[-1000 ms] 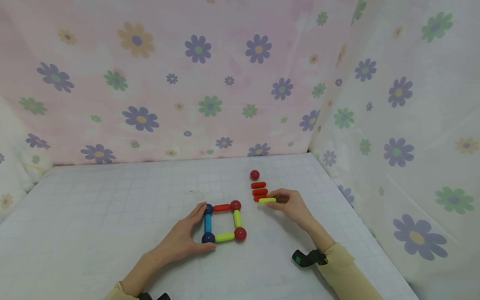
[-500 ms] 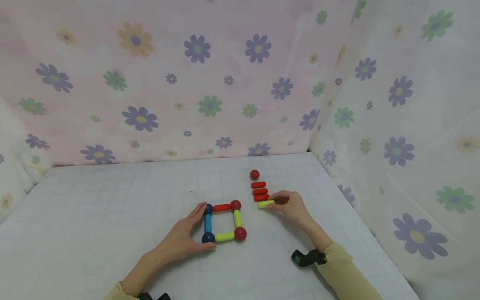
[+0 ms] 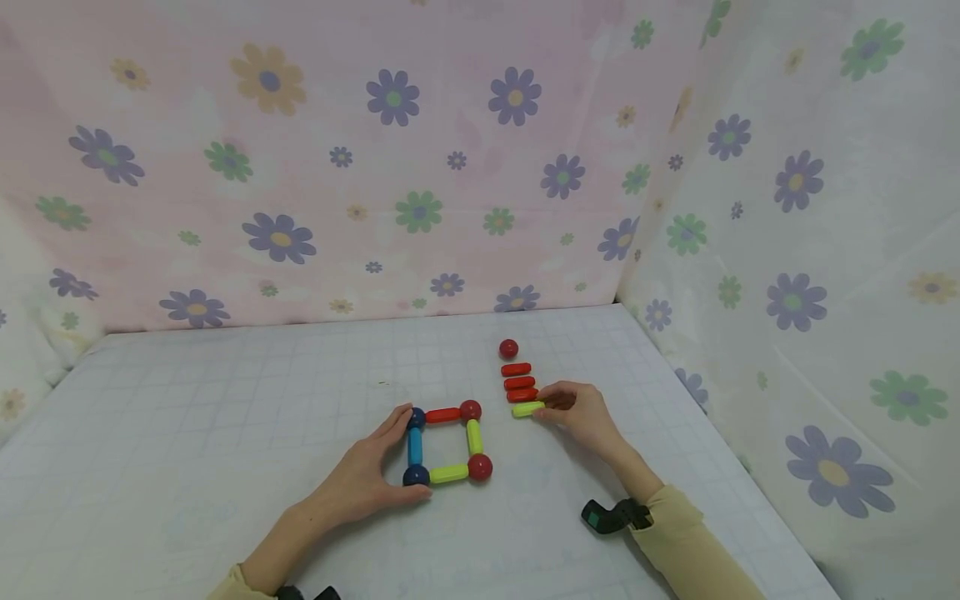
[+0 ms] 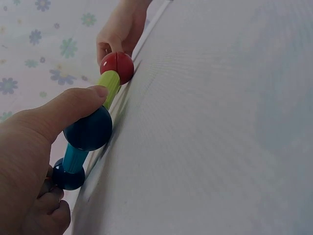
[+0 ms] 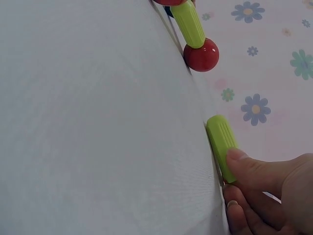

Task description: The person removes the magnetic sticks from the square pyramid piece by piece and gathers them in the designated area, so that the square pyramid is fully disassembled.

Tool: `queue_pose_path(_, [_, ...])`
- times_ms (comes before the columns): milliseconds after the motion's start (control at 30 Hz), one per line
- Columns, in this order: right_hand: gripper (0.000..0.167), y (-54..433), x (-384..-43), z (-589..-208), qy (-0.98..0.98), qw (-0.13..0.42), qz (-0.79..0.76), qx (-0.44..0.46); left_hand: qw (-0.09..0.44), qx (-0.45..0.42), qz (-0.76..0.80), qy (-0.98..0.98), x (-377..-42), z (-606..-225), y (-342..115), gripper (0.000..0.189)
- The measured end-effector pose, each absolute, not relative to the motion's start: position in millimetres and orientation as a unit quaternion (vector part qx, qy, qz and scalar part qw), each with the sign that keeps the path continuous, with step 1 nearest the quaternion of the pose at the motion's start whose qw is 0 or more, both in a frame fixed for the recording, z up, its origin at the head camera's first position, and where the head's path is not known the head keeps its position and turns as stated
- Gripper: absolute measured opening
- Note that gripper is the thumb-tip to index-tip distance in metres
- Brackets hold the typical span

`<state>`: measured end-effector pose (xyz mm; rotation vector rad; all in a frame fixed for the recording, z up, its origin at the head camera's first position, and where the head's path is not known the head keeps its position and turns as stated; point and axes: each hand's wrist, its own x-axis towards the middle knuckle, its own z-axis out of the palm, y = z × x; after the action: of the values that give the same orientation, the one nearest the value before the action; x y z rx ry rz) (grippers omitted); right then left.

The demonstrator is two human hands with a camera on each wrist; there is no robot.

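Observation:
In the head view, a square of magnetic sticks and balls lies on the table. It has two blue balls [image 3: 416,476] on the left, two red balls [image 3: 480,467] on the right, a blue stick [image 3: 416,447], a red stick [image 3: 443,415] and two yellow-green sticks [image 3: 449,473]. My left hand [image 3: 367,475] holds its left side, thumb at the near blue ball and fingers at the far one. My right hand [image 3: 581,414] pinches the right end of a loose yellow-green magnetic stick [image 3: 528,409], which lies just in front of the row of red sticks.
Three loose red sticks [image 3: 519,383] lie in a row beyond the right hand, with a single red ball [image 3: 508,349] behind them. Flowered cloth [image 3: 420,167] hangs behind the white-covered table [image 3: 225,400] and along its right side.
My right hand has brought the yellow-green stick slightly nearer and to the left, from overlapping the nearest red stick to just in front of it. The left hand stays on the square.

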<state>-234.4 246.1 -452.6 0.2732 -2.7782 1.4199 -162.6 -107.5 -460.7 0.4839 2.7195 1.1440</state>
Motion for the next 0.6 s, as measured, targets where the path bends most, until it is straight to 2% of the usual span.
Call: queue_pose_path(600, [0.026,245.4,-235.5,-454.8,-0.897,0.000,0.436,0.078,0.084,0.163,0.389,0.903,-162.4,-458.4,-108.6,0.113])
